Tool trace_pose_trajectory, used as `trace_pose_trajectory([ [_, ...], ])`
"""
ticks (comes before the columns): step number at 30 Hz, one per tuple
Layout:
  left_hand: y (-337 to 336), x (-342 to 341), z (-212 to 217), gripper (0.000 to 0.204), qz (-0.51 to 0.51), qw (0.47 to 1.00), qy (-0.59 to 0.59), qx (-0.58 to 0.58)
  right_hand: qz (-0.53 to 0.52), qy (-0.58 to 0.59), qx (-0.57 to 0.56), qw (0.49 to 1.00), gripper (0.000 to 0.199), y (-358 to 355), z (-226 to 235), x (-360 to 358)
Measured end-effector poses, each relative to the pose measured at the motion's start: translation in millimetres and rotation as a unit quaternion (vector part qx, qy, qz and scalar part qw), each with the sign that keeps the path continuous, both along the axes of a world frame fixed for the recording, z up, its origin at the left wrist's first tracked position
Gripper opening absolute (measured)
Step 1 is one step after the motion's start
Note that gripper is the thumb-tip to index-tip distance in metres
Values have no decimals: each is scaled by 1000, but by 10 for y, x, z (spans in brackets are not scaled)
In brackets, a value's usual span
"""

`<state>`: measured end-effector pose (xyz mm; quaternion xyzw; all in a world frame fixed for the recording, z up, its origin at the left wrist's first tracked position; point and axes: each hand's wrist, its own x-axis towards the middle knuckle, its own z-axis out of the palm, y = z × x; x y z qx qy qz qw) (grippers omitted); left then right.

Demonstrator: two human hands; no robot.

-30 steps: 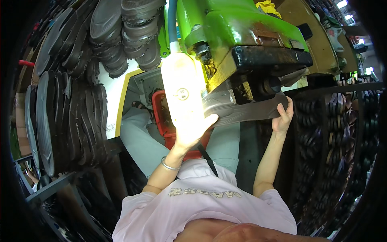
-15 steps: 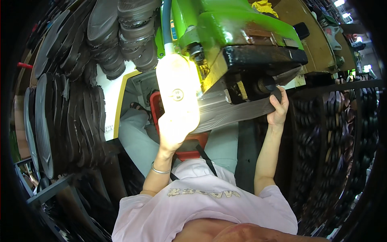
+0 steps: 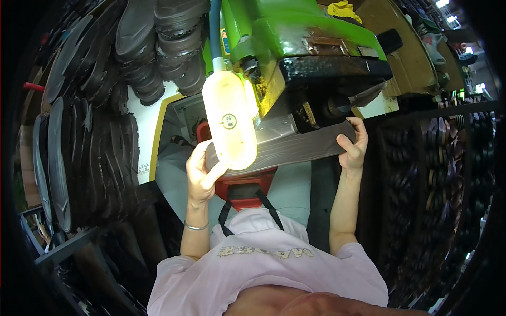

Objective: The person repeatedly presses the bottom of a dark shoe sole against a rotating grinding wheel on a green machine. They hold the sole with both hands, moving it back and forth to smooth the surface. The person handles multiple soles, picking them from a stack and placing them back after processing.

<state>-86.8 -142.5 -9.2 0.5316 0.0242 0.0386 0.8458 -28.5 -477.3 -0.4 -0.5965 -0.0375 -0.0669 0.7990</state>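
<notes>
A long dark grey shoe sole (image 3: 295,149) with wavy line texture along its side is stretched crosswise between my hands, in front of the green machine (image 3: 316,39). My left hand (image 3: 200,171) is closed on its left end, thumb toward me, partly behind the bright lamp (image 3: 230,121). My right hand (image 3: 353,146) pinches the right end, thumb on the near face. The sole lies just on my side of the machine's dark lower head (image 3: 334,76); whether they touch I cannot tell. The lamp hides part of the sole's left portion.
Stacked dark soles (image 3: 182,42) stand on the left of the white, yellow-edged table (image 3: 153,129), with more soles upright in a row (image 3: 97,158). A cardboard box (image 3: 408,58) sits at the back right. Racks of footwear (image 3: 437,174) line the right. Below me is a red stool (image 3: 245,190).
The sole has come toward me, away from the machine head. My left hand has shifted left, out from under the lamp's glare, and my right hand slightly left and nearer.
</notes>
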Motion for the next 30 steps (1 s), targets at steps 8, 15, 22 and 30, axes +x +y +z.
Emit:
trace_pose_trajectory([
  [8, -454, 51, -109, 51, -69, 997, 8, 19, -75, -30, 23, 996, 42, -465, -143, 1],
  [15, -670, 151, 131, 32, -70, 993, 1, 93, -102, -43, 12, 994, 39, -747, -98, -19],
  [22, -338, 217, 60, 17, -178, 965, -5, 191, -131, -65, -19, 989, 38, -669, 12, -107],
  [30, -201, 233, 151, 5, -203, 827, -257, 457, -100, -88, -38, 990, 37, -615, 68, -174],
])
